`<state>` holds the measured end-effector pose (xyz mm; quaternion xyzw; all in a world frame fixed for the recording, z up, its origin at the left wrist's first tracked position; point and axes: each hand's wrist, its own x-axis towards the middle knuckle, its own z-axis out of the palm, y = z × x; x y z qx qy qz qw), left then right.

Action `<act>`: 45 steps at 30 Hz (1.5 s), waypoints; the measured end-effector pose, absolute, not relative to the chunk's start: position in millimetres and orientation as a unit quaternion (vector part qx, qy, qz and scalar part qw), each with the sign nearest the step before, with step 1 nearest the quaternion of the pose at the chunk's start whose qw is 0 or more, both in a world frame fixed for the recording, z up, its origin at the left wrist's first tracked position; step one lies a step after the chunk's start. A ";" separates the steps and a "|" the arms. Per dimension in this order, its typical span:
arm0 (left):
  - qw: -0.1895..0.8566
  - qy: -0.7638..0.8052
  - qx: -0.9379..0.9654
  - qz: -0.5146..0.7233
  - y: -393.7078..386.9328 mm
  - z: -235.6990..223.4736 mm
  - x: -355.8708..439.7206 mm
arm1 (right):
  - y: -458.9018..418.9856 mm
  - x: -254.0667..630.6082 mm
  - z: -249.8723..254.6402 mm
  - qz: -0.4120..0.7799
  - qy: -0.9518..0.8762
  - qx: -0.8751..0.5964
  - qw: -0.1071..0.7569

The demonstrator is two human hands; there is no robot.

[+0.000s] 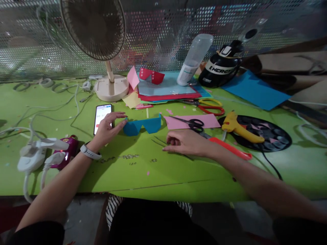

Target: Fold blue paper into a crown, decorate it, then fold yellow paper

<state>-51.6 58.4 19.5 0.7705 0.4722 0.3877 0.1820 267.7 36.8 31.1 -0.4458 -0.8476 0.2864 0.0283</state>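
Blue paper glasses (142, 126) are on the green table in front of me. My left hand (108, 125) has thumb and finger closed at their left end, over the edge of a lit phone (102, 117). My right hand (182, 142) is closed around dark tweezers (159, 141), whose tips point left, below the glasses. Small shiny bits (128, 157), too small to name, lie scattered on the table below. Black scissors (191, 123) rest on a pink paper strip (208, 121) just beyond my right hand.
A yellow glue gun (238, 127) sits on a black oval tray (278, 136) at right. Behind are a fan (111, 85), stacked coloured paper (166, 89), red paper glasses (152, 75), a clear bottle (192, 63) and a black flask (218, 69). White plugs (33, 156) and cables are at left.
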 end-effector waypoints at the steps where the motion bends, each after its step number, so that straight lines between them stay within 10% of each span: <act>1: 0.182 0.469 0.778 0.375 57.9 19.5 -51.7 | 35.4 266.7 30.2 0.275 -0.853 -0.443 0.019; 20: 0.118 0.470 0.815 0.317 64.0 9.4 -54.3 | 33.0 276.7 35.8 0.216 -0.888 -0.402 0.053; 26: 0.033 0.514 0.801 0.305 60.1 26.6 -57.7 | 37.8 376.3 68.9 0.052 -0.787 -0.614 0.007; 32: 0.178 0.497 0.827 0.192 62.5 30.9 -64.2 | 45.4 450.4 34.0 0.007 -0.662 -0.730 -0.171; 45: 0.257 0.467 0.825 0.190 53.2 25.4 -50.2 | 51.5 461.3 17.0 0.045 -0.641 -0.765 -0.051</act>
